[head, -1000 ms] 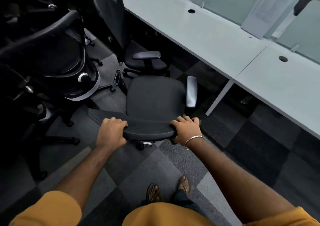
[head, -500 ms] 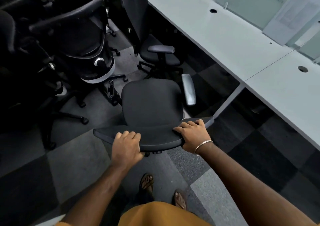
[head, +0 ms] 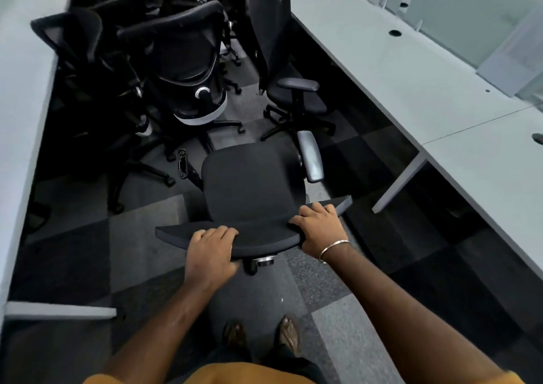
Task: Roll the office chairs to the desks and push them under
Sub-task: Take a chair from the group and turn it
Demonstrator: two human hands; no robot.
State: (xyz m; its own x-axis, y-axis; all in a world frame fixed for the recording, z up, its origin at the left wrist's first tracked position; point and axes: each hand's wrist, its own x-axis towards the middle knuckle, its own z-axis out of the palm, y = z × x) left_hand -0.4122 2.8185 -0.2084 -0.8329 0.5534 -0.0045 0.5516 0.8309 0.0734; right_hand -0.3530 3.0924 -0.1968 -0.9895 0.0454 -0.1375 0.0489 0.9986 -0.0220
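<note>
We grip the office chair (head: pixel 252 183) backrest with left hand (head: pixel 210 251) and right hand (head: pixel 320 230); it stands clear of the counter (head: pixel 411 69), not yet pushed under.

Floor (head: pixel 141 254): carpet tiles, grey and dark checker. Frosted partition panels (head: pixel 458 4) upper right of frame, clipped along the far edge. Silver bangle (head: pixel 333 248) at centre right. Sandalled feet (head: pixel 289 338) bottom centre.

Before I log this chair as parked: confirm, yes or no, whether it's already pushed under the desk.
No: the chair stands in the aisle, clear of the desk.
</note>
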